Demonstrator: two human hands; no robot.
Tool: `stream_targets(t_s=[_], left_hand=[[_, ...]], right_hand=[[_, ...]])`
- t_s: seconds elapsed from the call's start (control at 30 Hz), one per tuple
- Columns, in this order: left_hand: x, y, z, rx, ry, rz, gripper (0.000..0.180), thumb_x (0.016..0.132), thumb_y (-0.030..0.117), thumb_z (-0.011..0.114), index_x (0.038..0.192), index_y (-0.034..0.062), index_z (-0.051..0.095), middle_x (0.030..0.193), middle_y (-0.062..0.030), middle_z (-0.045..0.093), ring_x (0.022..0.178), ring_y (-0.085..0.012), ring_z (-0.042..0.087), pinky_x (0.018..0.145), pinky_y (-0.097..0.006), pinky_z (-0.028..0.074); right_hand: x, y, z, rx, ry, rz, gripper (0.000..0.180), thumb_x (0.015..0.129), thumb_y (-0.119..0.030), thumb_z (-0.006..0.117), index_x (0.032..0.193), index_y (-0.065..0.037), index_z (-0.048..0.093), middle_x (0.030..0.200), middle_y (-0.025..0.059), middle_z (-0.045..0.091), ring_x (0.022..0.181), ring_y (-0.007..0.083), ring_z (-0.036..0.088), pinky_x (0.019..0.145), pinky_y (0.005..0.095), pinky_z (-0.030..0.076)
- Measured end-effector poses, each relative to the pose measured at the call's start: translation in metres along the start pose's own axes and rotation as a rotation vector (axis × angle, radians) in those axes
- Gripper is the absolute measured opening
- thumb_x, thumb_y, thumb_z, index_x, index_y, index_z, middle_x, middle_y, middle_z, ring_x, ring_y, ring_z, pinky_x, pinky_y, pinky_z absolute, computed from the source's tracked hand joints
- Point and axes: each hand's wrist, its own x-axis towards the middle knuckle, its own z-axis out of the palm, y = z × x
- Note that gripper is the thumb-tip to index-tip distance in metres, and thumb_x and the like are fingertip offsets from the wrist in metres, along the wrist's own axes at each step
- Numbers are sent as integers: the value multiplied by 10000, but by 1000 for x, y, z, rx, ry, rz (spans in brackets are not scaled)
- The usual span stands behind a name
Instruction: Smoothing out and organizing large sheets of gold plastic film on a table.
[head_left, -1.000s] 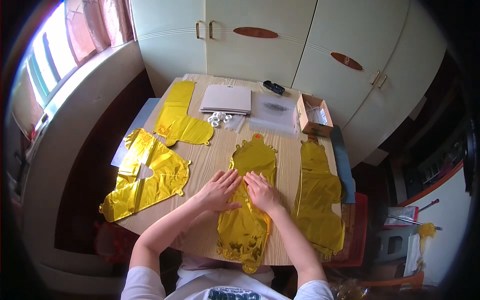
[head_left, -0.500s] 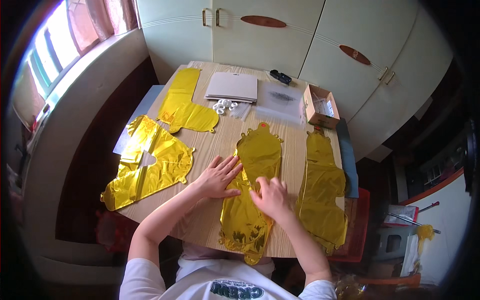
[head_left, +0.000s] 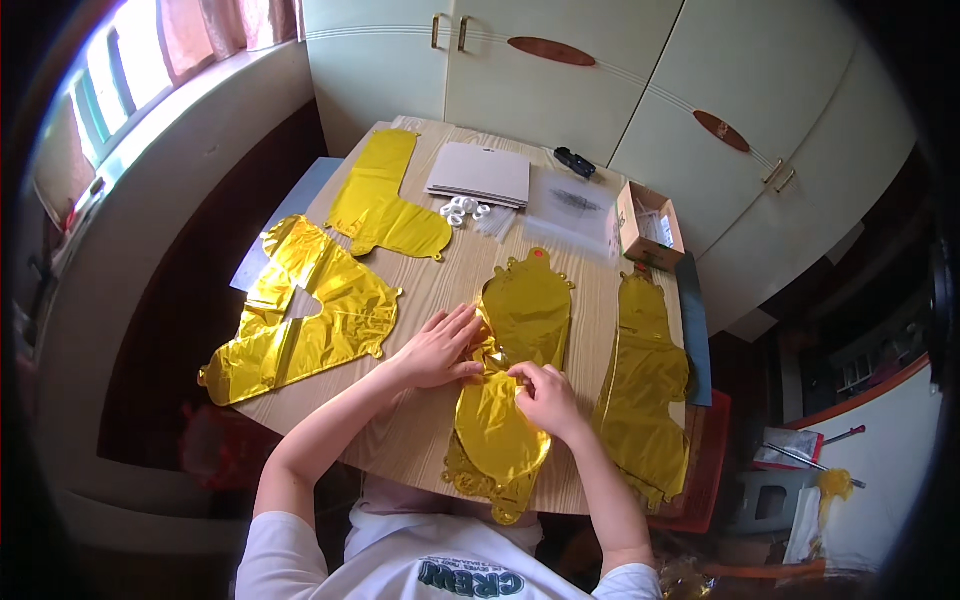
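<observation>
We are working the middle gold foil balloon (head_left: 520,370) on the worktop (head_left: 420,440); its long axis is running away from us. Left hand (head_left: 440,348) is pressing flat, fingers released; right hand (head_left: 545,398), equally near, is pinching its crumpled waist. We are counting four foil balloons.

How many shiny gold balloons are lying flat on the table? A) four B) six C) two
A: four gold foil balloons lie on the wooden table: one at the far left, a big one at the left edge, one under both hands, and one on the right.
</observation>
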Motion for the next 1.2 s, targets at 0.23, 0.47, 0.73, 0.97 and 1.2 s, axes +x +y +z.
stream_targets(t_s=[0.23,0.47,0.73,0.97,1.2], left_hand=[[-4,0,0,65,-20,27,825,916,589,511,1480,18,321,1552,-206,277,1466,-363,191,1186,-501,156],[-8,14,-6,152,-71,126,772,912,570,527,1486,84,351,1553,-138,311,1464,-348,211,1177,-551,145],[-15,20,-8,171,-66,179,786,908,549,544,1510,102,307,1560,-130,301,1469,-315,217,1179,-550,139],[-43,37,-13,120,136,151,562,874,446,630,1288,75,547,1324,-128,544,1276,-306,479,1070,-491,348],[-116,74,-6,-30,124,-135,165,800,220,696,912,107,653,921,-51,621,918,-242,583,798,-396,440]], right_hand=[[-2,28,22,-48,73,-167,96,753,-84,607,821,-114,668,756,42,663,766,242,602,768,363,473],[-4,27,25,-76,155,-245,78,767,-77,618,804,-122,670,730,28,650,739,221,598,700,353,443],[-4,28,25,-60,153,-260,88,757,-61,608,797,-122,658,723,22,646,731,216,595,688,362,433],[-5,30,25,-27,151,-223,86,758,-58,601,796,-118,651,742,33,658,737,234,598,712,369,442],[3,-4,0,326,49,31,54,855,-106,618,880,-93,664,721,25,631,627,138,552,623,294,443]])
